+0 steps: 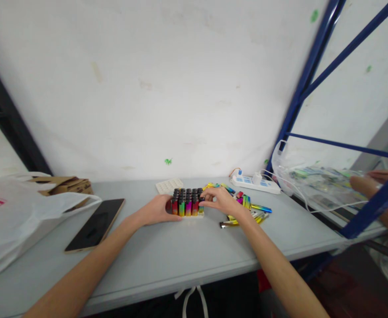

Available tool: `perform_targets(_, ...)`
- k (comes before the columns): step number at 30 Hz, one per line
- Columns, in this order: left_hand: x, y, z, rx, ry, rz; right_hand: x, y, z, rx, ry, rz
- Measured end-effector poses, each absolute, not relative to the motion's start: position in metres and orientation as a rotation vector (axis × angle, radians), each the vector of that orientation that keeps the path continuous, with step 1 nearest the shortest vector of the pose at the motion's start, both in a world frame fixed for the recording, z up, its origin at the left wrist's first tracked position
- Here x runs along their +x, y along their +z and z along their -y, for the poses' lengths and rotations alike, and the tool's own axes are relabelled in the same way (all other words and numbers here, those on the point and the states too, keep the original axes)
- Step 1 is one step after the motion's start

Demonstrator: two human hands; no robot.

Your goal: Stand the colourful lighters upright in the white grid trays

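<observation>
Several shiny multicoloured lighters with black tops stand upright in rows in a white tray on the grey table. My left hand is wrapped round the left side of this block, thumb along its front. At the right front corner, the fingers of my right hand pinch the black top of a lighter that stands at the end of the front row. More lighters lie loose in a pile to the right, partly behind my right forearm. An empty white tray with round holes lies behind the block.
A black phone, a white plastic bag and brown cardboard are at the left. A white power strip lies at the back right, beside a blue metal frame. Another person's arm shows at far right.
</observation>
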State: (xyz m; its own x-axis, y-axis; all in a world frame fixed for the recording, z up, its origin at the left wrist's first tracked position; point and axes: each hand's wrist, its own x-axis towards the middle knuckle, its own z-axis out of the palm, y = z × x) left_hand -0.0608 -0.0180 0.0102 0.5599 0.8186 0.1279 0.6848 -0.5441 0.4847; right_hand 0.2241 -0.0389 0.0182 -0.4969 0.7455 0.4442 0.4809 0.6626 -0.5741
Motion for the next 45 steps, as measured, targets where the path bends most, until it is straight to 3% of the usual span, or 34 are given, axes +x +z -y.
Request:
perform_targets(7, -0.061, 0.014, 0.019, 2.427, 0.472, -1.207, 0.244, 0.028, 0.034, -1.052, 0.434, 1.919)
perform_targets(14, -0.074, 0.016, 0.014, 2.424, 0.453, -1.234, 0.247, 0.014, -0.018, -1.444, -0.043, 2.4)
perform_targets(17, -0.083, 0.017, 0.009, 2.415, 0.407, -1.274, 0.237, 0.004, -0.027, -1.707, -0.114, 2.418)
perform_targets(21, -0.095, 0.023, 0.005, 2.385, 0.358, -1.271, 0.236, 0.001, -0.03, -1.675, -0.131, 2.412)
perform_targets(32, -0.072, 0.016, 0.014, 2.426, 0.441, -1.279, 0.259, 0.001, -0.03, -1.211, 0.225, 2.113)
perform_targets(39, -0.045, 0.003, 0.019, 2.454, 0.522, -1.269, 0.256, -0.002, -0.029, -1.269, 0.258, 1.803)
perform_targets(45, -0.045, 0.002, 0.021, 2.462, 0.532, -1.281, 0.24, 0.013, -0.018, -0.896, 0.917, 1.314)
